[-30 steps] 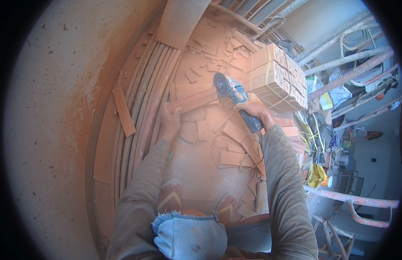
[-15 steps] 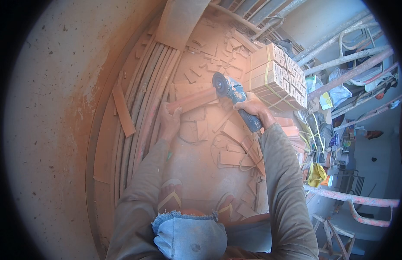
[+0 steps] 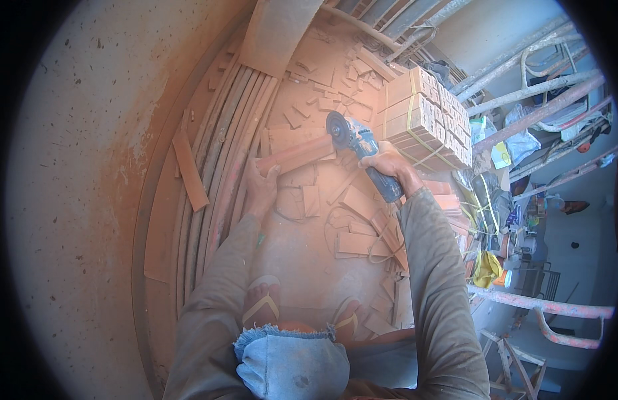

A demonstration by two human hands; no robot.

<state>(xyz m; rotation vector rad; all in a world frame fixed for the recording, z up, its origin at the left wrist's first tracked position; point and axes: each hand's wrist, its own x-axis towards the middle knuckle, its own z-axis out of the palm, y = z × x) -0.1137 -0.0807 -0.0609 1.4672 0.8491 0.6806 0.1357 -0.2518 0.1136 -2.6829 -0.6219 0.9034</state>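
My right hand (image 3: pixel 387 164) is wrapped round the body of a blue and black angle grinder (image 3: pixel 366 147). Its dark round disc (image 3: pixel 337 129) meets the far right end of a long reddish terracotta tile strip (image 3: pixel 297 155). At the strip's near left end, my left hand (image 3: pixel 261 187) grips it with thumb and fingers, holding it raised at a slant above the dusty floor. Cut tile pieces (image 3: pixel 355 244) lie scattered below and to the right of the grinder. Whether the disc is spinning cannot be made out.
Long pipes (image 3: pixel 222 147) run along the wall at left, with a loose tile strip (image 3: pixel 189 173) beside them. Strapped boxes (image 3: pixel 422 120) stand at the right, near metal scaffold frames (image 3: pixel 542 120). My sandalled feet (image 3: pixel 262 303) are close below; a thin cord loops among the offcuts.
Hardly anything differs. Both hands, the grinder and the tile strip keep almost the same places, and the dust haze over the floor looks slightly thinner.
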